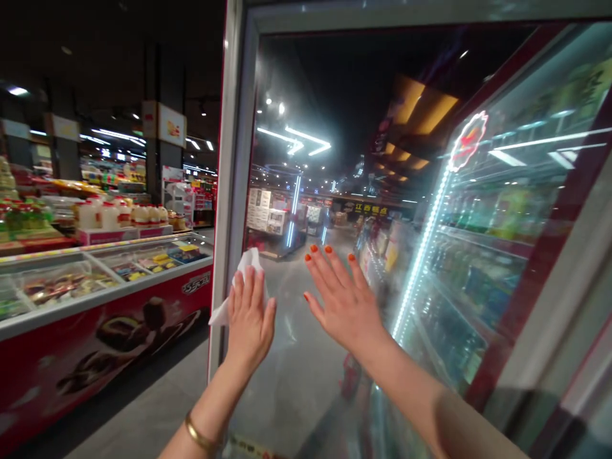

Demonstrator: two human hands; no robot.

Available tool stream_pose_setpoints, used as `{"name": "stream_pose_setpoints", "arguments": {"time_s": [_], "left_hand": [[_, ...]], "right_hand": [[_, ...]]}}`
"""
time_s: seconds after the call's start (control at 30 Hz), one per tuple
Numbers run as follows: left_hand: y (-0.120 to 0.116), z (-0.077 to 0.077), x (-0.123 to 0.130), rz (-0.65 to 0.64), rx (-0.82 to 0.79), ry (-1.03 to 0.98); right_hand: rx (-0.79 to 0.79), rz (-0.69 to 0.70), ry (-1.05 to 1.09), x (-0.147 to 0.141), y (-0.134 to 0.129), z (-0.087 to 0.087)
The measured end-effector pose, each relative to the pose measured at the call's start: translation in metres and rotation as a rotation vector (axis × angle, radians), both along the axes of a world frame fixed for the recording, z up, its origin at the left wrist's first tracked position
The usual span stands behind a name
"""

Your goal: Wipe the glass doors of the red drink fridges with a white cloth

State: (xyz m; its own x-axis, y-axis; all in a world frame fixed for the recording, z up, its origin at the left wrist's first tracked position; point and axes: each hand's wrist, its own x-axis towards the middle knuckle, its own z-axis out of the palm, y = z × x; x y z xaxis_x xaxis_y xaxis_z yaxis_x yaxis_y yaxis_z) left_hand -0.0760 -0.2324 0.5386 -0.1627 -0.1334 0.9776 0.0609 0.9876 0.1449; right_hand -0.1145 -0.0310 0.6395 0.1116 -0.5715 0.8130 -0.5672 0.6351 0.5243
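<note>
A white paper tissue (249, 261) lies under my left hand (249, 319), which presses it flat with straight fingers against the left side of a glass door (296, 357). One corner of the tissue sticks out over the pale door frame (235, 159). My right hand (342, 296) is spread out at the middle of the glass, holding nothing; whether its palm touches the pane is hard to tell. The glass shows the shop lights and aisle. A gold bangle sits on my left wrist.
On the left stands a red chest freezer (157, 344) with packaged frozen goods under its top. Behind it are white bottles (98, 213) and stacked goods. At right, a lit drinks cooler (516, 255) with an LED strip shows in the glass. Grey floor (157, 408) lies below.
</note>
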Motion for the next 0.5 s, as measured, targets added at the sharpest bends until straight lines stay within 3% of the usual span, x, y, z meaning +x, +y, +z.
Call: {"name": "stream_pose_setpoints", "arguments": {"time_s": [0.07,0.17,0.2,0.27,0.37,0.43,0.5], "left_hand": [[0.002,0.023,-0.006,0.012,0.067,0.041],[0.026,0.055,-0.013,-0.046,-0.062,0.068],[0.033,0.056,-0.013,-0.068,-0.131,0.049],[0.036,0.045,-0.010,-0.086,-0.234,-0.010],[0.014,0.023,-0.005,-0.028,-0.194,-0.057],[0.002,0.028,-0.007,0.017,-0.079,-0.037],[0.007,0.049,-0.015,0.025,-0.026,-0.005]], "right_hand": [[-0.003,-0.040,0.034,0.001,0.010,0.004],[-0.036,-0.090,0.069,-0.001,0.026,0.010],[-0.034,-0.091,0.085,-0.002,0.030,0.011],[-0.017,-0.084,0.109,-0.006,0.036,0.012],[-0.008,-0.086,0.106,-0.011,0.038,0.010],[-0.018,-0.093,0.105,-0.013,0.037,0.009],[-0.048,-0.091,0.103,-0.014,0.038,0.007]]}}
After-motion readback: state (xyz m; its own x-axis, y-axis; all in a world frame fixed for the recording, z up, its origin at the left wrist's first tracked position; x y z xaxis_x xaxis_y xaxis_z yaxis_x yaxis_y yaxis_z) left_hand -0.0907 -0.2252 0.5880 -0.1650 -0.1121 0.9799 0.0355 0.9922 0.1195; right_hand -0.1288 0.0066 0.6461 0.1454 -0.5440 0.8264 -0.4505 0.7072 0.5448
